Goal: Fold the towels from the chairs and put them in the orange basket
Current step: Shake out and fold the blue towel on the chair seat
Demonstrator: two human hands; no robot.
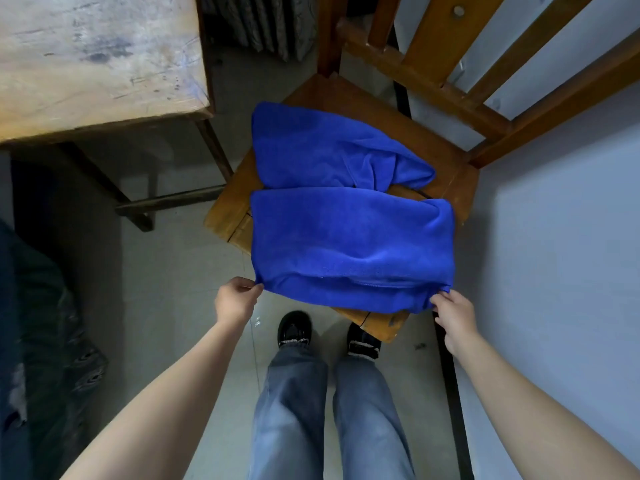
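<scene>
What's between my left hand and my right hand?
In the head view, the near edge of the blue towel spans from the left hand to the right hand, each pinching a corner, above the front corner of the wooden chair.

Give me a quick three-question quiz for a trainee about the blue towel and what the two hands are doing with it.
1. True or false: the blue towel lies on the wooden table.
2. What does the left hand pinch? A: the towel's near left corner. B: a chair leg. C: nothing.
3. Fill in: the right hand pinches the towel's near ____ corner.
Key: 1 false, it lies on the chair seat; 2 A; 3 right.
</scene>
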